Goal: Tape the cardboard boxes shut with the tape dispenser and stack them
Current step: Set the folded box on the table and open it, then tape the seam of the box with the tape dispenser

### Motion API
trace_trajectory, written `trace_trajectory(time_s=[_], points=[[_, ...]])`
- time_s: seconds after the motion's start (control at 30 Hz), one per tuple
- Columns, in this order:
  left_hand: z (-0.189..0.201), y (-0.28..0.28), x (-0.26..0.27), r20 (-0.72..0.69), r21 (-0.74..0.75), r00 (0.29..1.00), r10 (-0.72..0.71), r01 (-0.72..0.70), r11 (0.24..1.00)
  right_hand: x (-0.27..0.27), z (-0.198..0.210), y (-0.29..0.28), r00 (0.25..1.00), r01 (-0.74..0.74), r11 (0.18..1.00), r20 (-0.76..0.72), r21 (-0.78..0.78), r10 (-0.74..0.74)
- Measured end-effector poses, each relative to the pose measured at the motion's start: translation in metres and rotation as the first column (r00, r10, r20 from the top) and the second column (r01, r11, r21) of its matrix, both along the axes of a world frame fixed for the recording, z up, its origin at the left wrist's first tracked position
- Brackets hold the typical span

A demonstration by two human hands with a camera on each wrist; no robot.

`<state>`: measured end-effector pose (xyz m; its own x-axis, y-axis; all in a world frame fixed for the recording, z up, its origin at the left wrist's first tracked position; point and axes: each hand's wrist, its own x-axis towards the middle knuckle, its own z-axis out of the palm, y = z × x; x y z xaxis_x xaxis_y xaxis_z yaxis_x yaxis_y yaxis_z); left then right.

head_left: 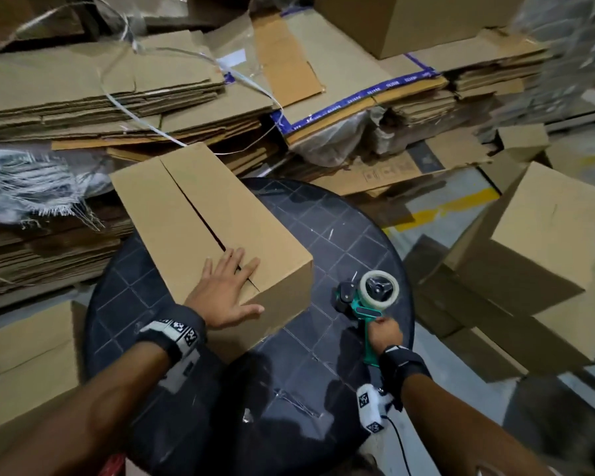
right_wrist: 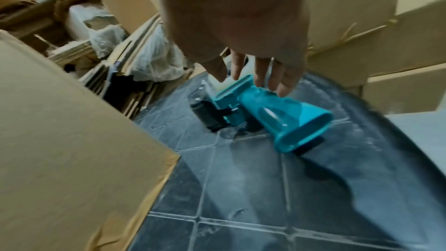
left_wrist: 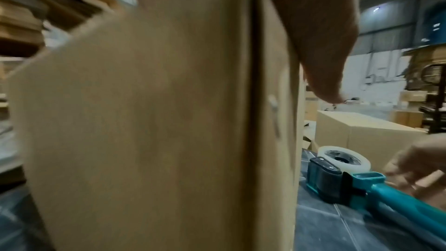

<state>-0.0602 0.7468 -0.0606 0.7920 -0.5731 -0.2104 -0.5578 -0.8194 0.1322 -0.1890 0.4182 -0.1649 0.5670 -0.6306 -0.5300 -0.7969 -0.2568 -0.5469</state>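
Flattened cardboard sheets (head_left: 124,94) lie piled behind a round dark table (head_left: 327,231) with a grid pattern. One sheet carries blue printed tape (head_left: 358,97); its lettering is too blurred to read. On the table sits a cardboard box (head_left: 200,214), flaps folded down with an untaped centre seam. The left hand (head_left: 225,292) lies flat on the box's near end, fingers straight and spread across the seam. Just right of the box, a teal tape dispenser (head_left: 368,300) with a clear roll rests on the table. The right hand (head_left: 385,333) is at its handle: the head view suggests curled fingers, but the right wrist view shows the fingers (right_wrist: 282,81) extended, tips touching the handle, not wrapped round it. The left wrist view adds a warehouse wall and more assembled boxes (left_wrist: 362,136) beyond the table.
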Motion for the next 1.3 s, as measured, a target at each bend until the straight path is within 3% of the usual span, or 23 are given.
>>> trace_trajectory(time_s=[0.2,0.3,0.33,0.4,0.47,0.6,0.8,1.0,1.2,1.3], points=[[-0.009,-0.008,-0.003,0.030,-0.042,0.994,0.109,-0.108,0.993,-0.003,-0.033,-0.027,0.991,-0.069,0.988,-0.105,0.134,0.084],[-0.009,-0.012,-0.006,0.027,-0.068,0.988,0.149,-0.147,0.987,0.004,-0.037,-0.037,0.994,0.013,0.964,-0.107,0.267,0.016],[-0.008,-0.015,-0.007,0.031,-0.069,0.986,0.162,-0.160,0.985,0.007,-0.036,-0.040,0.995,0.075,0.918,-0.095,0.390,-0.041],[-0.008,-0.023,-0.010,0.034,-0.067,0.981,0.194,-0.191,0.979,0.015,-0.029,-0.047,0.988,0.151,0.714,-0.131,0.683,-0.083],[-0.006,-0.037,-0.013,0.022,-0.074,0.972,0.232,-0.230,0.970,0.027,-0.014,-0.056,0.980,0.196,0.555,-0.149,0.808,-0.128],[-0.004,-0.094,-0.014,-0.032,-0.082,0.928,0.371,-0.372,0.925,0.049,0.015,-0.078,0.978,0.187,0.448,-0.123,0.874,-0.169],[-0.003,-0.206,-0.014,-0.104,-0.128,0.799,0.592,-0.601,0.789,0.052,0.047,-0.115,0.985,0.142,0.448,-0.082,0.883,-0.151],[0.006,-0.276,-0.017,-0.274,-0.188,0.667,0.693,-0.744,0.642,0.058,0.090,-0.140,0.972,0.066,0.369,0.024,0.927,-0.234],[0.028,-0.263,-0.017,-0.409,-0.317,0.646,0.645,-0.763,0.564,0.071,0.131,-0.135,0.944,-0.040,0.447,0.180,0.894,-0.275],[0.036,-0.211,0.001,-0.197,-0.356,0.691,0.695,-0.711,0.607,0.075,0.150,-0.113,0.933,-0.059,0.580,0.252,0.812,-0.258]])
